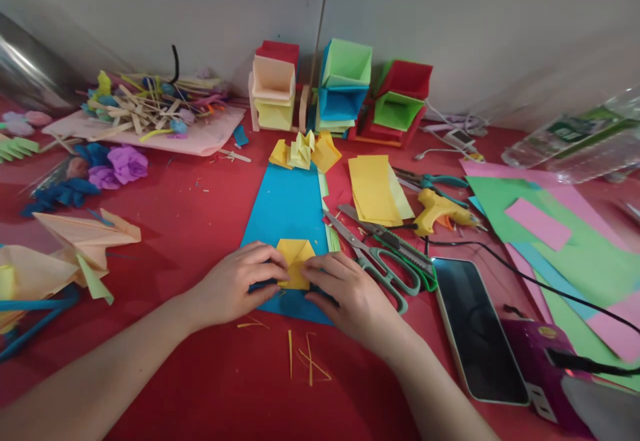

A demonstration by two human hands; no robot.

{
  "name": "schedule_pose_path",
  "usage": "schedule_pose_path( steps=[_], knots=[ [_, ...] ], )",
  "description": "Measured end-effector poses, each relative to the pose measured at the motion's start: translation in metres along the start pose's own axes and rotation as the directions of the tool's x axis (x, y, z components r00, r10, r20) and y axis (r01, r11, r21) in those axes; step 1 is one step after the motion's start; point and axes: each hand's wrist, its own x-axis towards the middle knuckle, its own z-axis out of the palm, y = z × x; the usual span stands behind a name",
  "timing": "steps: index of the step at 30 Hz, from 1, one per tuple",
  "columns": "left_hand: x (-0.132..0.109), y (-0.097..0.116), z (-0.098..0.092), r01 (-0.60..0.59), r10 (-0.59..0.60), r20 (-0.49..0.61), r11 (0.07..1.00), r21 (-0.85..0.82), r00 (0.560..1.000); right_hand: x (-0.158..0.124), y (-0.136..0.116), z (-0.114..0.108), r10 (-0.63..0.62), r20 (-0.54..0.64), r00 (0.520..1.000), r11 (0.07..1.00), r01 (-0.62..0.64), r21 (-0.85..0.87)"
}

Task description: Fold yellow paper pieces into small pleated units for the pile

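A small folded yellow paper piece (295, 257) lies on a blue paper sheet (287, 207) on the red table (200, 227). My left hand (237, 284) presses its left side with pinched fingers. On the right side, my right hand (345, 291) does the same, fingertips on the fold. Both hands touch the yellow piece and hold it down on the blue sheet.
Green-handled scissors (383, 257), a phone (475, 327), a yellow glue gun (440, 209) and yellow paper strips (375, 189) lie to the right. Folded yellow pieces (305, 151) and coloured paper boxes (345, 91) stand at the back. Paper flowers (117, 164) and sticks (145, 104) are at the left.
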Motion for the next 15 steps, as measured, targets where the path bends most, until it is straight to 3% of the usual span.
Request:
schedule_pose_path(
  steps=[15],
  knots=[
    [-0.0023,-0.0006,-0.0034,0.009,-0.009,0.032,1.000,0.012,0.999,0.0004,-0.0022,0.0028,-0.048,-0.044,0.998,0.997,0.045,-0.061]
  ],
)
